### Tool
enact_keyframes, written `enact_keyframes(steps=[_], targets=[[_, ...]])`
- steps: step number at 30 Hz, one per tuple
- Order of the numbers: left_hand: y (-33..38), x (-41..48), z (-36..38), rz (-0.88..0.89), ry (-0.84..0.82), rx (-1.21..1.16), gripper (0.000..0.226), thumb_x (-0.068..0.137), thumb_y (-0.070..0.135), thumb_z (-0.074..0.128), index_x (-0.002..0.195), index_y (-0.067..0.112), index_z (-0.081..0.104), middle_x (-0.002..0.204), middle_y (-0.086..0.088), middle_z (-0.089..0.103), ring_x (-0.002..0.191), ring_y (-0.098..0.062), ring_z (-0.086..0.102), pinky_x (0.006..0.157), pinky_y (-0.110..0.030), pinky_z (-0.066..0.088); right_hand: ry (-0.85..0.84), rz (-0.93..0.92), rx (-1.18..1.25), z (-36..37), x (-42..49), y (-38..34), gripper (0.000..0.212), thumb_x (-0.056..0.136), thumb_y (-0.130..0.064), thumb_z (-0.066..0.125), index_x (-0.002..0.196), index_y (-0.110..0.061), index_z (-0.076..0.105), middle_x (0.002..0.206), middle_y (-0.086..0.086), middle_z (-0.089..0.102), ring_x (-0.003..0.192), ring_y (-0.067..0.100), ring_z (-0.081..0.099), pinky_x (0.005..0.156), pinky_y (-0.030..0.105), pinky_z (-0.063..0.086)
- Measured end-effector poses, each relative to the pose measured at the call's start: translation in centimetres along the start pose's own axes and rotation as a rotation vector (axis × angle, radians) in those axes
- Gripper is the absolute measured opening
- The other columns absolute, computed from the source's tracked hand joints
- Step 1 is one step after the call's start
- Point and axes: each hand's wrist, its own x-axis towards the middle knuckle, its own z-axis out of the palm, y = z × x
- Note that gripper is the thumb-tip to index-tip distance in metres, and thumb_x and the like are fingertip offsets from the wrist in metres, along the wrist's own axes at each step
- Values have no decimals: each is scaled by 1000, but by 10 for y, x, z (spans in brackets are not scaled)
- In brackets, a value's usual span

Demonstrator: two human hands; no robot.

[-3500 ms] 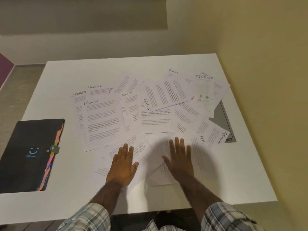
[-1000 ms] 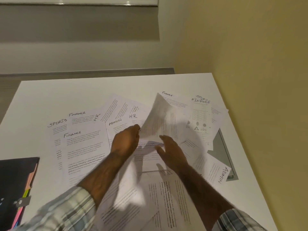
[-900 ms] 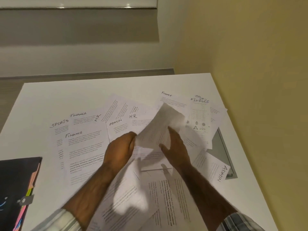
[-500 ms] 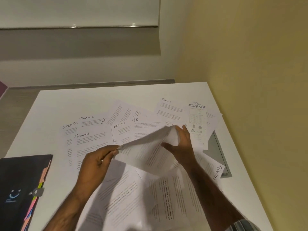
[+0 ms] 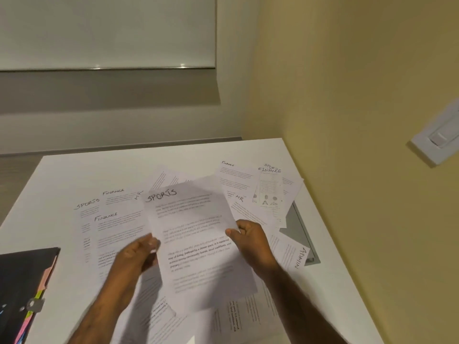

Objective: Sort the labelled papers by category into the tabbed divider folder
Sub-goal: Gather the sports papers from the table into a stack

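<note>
Sorting is at the pick-and-read step: your left hand [image 5: 139, 254] and right hand [image 5: 248, 240] each pinch a side edge of the SPORTS sheet [image 5: 193, 234], held mid-frame above the desk [image 5: 74, 170], so next carry it to the closed black folder [image 5: 22, 281] at lower left, which needs opening.

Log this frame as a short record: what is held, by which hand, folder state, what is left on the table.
held: SPORTS sheet, lifted and facing the camera
left hand: pinches the sheet's left edge
right hand: pinches its right edge
folder: shut, on the table's left, coloured tabs showing
table: loose papers marked FINANCE, HR, ADMIN, SPORTS
</note>
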Motion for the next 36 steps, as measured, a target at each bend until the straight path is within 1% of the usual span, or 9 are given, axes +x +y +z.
enact_keyframes(steps=[6,10,14,17,22,26,29,31,36], targets=[[-23,-35,21,-167,-109,2,23,98,18,62,114,6,73,108,-15,78,94,-28,76,81,-37,55,0,41,-17,-1,-15,15,29,98,-24,65,70,-17,60,70,-11,66,64,5,62,57,14,46],[-40,-43,29,-249,-153,-25,35,92,19,68,125,7,69,118,-14,75,110,-33,72,107,-50,48,-6,59,56,2,-18,21,32,96,-20,66,65,-17,56,63,-10,65,62,8,61,58,21,46],[-46,-34,42,-218,-98,-13,40,91,12,69,130,3,64,119,-17,74,111,-36,70,110,-54,44,39,46,114,2,-12,30,44,91,-28,67,58,-20,39,56,-5,45,56,13,43,58,30,35],[-39,-18,52,-199,-58,-28,37,94,6,65,130,0,63,122,-22,71,112,-39,67,112,-53,42,233,114,154,-1,7,44,45,86,-42,61,57,-12,45,56,3,47,57,19,42,59,35,35],[-17,10,67,-185,-34,-38,32,95,4,63,127,1,64,117,-18,73,112,-37,66,113,-49,40,531,314,124,-42,59,79,34,92,-38,62,77,-8,68,68,3,72,60,23,69,64,41,58],[-6,26,72,-178,21,-17,17,92,9,67,109,12,71,97,-3,79,105,-30,67,106,-41,41,638,406,-57,-88,108,99,41,97,-42,61,99,-2,66,88,5,67,78,19,62,54,25,40],[3,36,76,-175,9,21,11,92,11,68,101,17,69,81,7,78,95,-24,65,101,-38,39,607,477,-119,-111,147,110,46,95,-44,66,112,-1,65,104,13,73,79,23,66,54,27,51],[7,43,78,-174,3,4,16,94,6,64,109,12,63,94,-1,73,87,-21,60,100,-36,35,598,520,-106,-119,170,115,48,92,-39,71,118,0,63,111,15,73,80,26,66,59,34,60],[6,56,88,-122,77,31,48,92,-3,63,136,13,51,137,-3,53,118,-19,50,108,-32,30,653,618,-278,-123,216,117,69,84,-55,75,129,-6,56,124,16,62,109,34,63,84,44,59]])
